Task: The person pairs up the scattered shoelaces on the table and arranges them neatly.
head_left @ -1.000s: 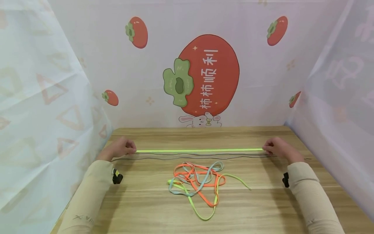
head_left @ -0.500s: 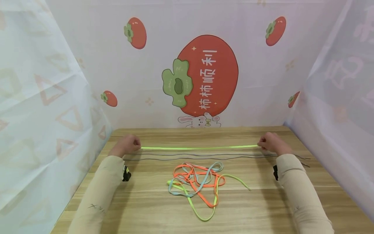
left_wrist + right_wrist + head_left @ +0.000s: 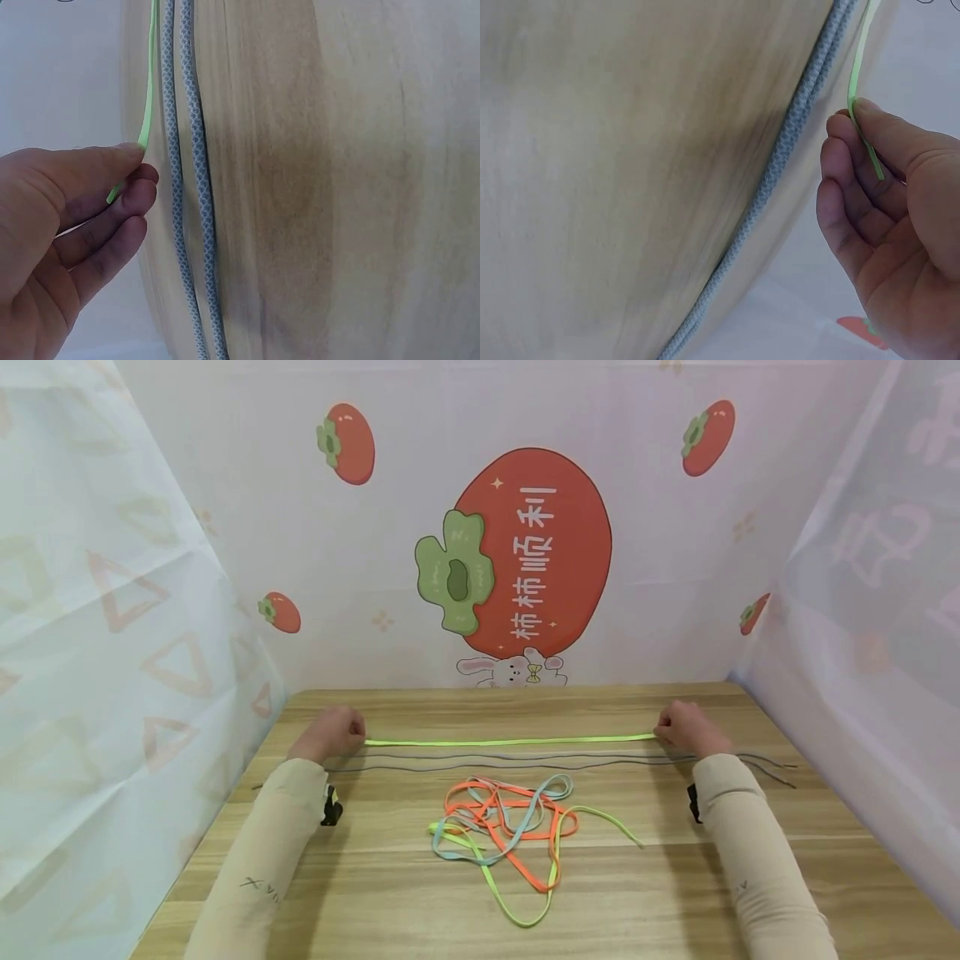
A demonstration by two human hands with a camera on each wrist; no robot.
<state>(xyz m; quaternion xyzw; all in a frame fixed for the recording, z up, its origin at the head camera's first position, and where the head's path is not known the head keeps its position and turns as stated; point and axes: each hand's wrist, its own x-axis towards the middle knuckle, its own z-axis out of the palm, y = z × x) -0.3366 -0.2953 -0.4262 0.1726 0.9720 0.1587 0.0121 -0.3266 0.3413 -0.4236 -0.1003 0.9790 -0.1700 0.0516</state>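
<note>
A flat neon-green shoelace (image 3: 510, 742) stretches between my two hands near the back of the table. At its left end, my left hand (image 3: 333, 732) pinches it between thumb and fingertips; a short green tip (image 3: 112, 196) pokes out below the thumb in the left wrist view. My right hand (image 3: 686, 729) pinches the other end, and its tip (image 3: 877, 166) hangs past the fingers in the right wrist view. Just in front of the green lace lie two round grey patterned laces (image 3: 199, 142), side by side and running lengthwise under both wrists.
Nearer me, a loose tangle of flat laces lies mid-table: an orange one (image 3: 517, 862), a light blue one (image 3: 457, 857) and a yellow-green one (image 3: 527, 925). A white printed cloth (image 3: 382, 543) walls the wooden table (image 3: 420, 927) at the back and both sides.
Both hands have come inward, towards each other, and slightly farther back, carrying the green lace with them. Its visible span is shorter. The grey laces and the tangle stay put.
</note>
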